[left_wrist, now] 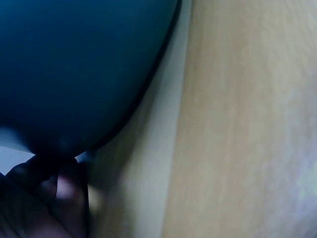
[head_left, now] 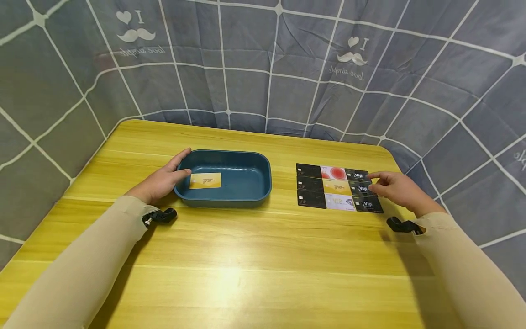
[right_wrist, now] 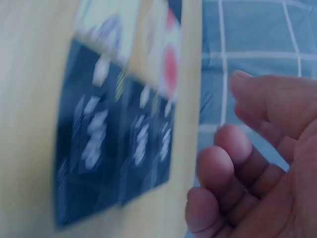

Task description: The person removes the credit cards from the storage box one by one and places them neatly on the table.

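Note:
At the left end of a dark blue plastic tray (head_left: 242,194), my left hand (head_left: 161,182) holds the wall, thumb over the rim and fingers along the outside. In the left wrist view its fingertips meet the tray (left_wrist: 84,74). A gold card (head_left: 210,181) lies inside on the tray's floor. On the right, plastic cards lie edge to edge in three rows of three. My right hand (head_left: 396,188) is beside the right column of black VIP cards (head_left: 363,188), its fingers loosely bent and nothing between them. The right wrist view shows this hand (right_wrist: 262,163) apart from the cards.
The left column holds black cards (head_left: 309,184); the middle one has a red-and-white card (head_left: 334,173), a gold card (head_left: 339,187) and a silver card (head_left: 334,201). The wooden table (head_left: 230,256) backs onto a grey checked curtain (head_left: 246,55).

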`<action>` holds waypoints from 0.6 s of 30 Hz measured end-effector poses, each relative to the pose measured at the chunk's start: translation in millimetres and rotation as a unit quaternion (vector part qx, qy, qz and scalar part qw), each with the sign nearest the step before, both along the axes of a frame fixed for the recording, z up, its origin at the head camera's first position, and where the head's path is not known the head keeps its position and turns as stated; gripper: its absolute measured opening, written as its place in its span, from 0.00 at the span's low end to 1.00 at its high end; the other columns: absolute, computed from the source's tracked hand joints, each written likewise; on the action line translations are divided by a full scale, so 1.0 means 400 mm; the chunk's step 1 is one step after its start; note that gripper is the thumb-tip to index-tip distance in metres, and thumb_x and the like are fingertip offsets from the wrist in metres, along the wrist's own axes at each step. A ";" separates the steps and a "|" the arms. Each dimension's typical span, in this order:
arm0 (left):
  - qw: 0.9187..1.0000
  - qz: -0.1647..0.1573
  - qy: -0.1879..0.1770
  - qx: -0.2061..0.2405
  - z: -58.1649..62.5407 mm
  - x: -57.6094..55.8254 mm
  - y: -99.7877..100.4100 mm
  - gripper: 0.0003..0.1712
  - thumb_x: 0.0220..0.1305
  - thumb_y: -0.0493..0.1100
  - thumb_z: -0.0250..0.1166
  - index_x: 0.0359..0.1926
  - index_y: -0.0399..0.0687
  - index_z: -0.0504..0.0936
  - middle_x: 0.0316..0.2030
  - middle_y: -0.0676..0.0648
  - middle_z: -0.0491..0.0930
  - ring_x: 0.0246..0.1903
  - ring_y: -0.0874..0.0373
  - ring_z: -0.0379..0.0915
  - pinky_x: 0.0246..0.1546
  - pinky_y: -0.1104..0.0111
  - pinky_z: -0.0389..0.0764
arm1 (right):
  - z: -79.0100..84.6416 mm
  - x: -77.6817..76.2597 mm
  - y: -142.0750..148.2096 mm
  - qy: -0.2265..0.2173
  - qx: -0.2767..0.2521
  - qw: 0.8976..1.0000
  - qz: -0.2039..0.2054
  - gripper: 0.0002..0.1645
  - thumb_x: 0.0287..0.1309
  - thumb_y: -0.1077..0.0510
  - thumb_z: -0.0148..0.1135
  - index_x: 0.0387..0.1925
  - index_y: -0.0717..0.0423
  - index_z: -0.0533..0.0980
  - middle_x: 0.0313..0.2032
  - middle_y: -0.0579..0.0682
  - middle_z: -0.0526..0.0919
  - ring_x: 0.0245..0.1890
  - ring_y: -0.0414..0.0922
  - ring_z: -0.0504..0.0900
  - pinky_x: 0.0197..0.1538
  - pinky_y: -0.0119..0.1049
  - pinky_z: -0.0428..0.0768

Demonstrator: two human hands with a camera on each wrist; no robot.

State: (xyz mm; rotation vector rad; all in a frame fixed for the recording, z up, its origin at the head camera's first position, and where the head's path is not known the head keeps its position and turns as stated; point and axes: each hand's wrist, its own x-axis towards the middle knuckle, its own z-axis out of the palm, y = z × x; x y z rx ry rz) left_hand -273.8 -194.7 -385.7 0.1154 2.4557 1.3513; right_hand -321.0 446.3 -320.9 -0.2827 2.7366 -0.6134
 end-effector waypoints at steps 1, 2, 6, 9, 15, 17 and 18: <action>1.000 0.000 0.001 0.001 0.001 0.000 0.000 0.43 0.85 0.55 0.48 0.85 0.72 0.32 0.86 0.49 0.25 0.84 0.32 0.28 0.78 0.29 0.43 | 0.008 -0.004 -0.018 0.009 0.003 1.000 -0.001 0.33 0.77 0.46 0.60 0.73 0.58 0.72 0.52 0.62 0.85 0.47 0.56 0.83 0.45 0.46 0.82; 1.000 0.000 0.002 0.000 0.001 0.000 0.000 0.43 0.85 0.55 0.48 0.85 0.72 0.32 0.86 0.50 0.25 0.84 0.32 0.28 0.78 0.29 0.43 | 0.015 -0.008 -0.036 0.018 0.005 1.000 0.000 0.33 0.77 0.45 0.60 0.74 0.58 0.71 0.54 0.64 0.84 0.49 0.58 0.83 0.47 0.48 0.82; 1.000 0.002 0.003 0.000 0.002 0.000 0.002 0.43 0.84 0.55 0.48 0.86 0.72 0.32 0.86 0.50 0.25 0.84 0.33 0.27 0.78 0.30 0.41 | 0.035 -0.027 -0.113 0.044 0.005 0.999 0.007 0.35 0.76 0.44 0.61 0.75 0.57 0.70 0.59 0.65 0.81 0.55 0.59 0.81 0.54 0.54 0.83; 1.000 0.005 0.003 -0.002 0.002 -0.001 0.002 0.43 0.84 0.56 0.48 0.85 0.73 0.32 0.86 0.50 0.25 0.84 0.33 0.26 0.78 0.30 0.40 | 0.045 -0.044 -0.176 0.051 -0.003 0.998 0.021 0.38 0.75 0.43 0.62 0.77 0.56 0.68 0.60 0.64 0.81 0.57 0.60 0.81 0.58 0.57 0.82; 1.000 0.004 0.007 -0.004 0.002 0.001 0.001 0.43 0.84 0.56 0.48 0.85 0.73 0.32 0.86 0.50 0.26 0.84 0.34 0.25 0.78 0.29 0.39 | 0.063 -0.075 -0.289 0.051 -0.035 0.997 0.041 0.40 0.73 0.42 0.64 0.79 0.50 0.67 0.64 0.62 0.81 0.63 0.59 0.80 0.63 0.60 0.79; 1.000 0.004 0.007 -0.005 0.003 0.002 0.001 0.43 0.84 0.56 0.48 0.86 0.73 0.33 0.86 0.50 0.26 0.84 0.33 0.26 0.78 0.29 0.40 | 0.066 -0.085 -0.320 0.048 -0.044 0.997 0.048 0.39 0.73 0.42 0.64 0.79 0.48 0.66 0.64 0.61 0.81 0.64 0.58 0.80 0.65 0.60 0.78; 1.000 0.004 0.007 -0.006 0.003 0.002 0.000 0.43 0.84 0.56 0.48 0.85 0.73 0.33 0.86 0.50 0.26 0.84 0.33 0.26 0.78 0.29 0.40 | 0.067 -0.089 -0.336 0.047 -0.047 0.996 0.051 0.39 0.73 0.42 0.64 0.79 0.47 0.66 0.64 0.59 0.81 0.63 0.57 0.80 0.65 0.59 0.78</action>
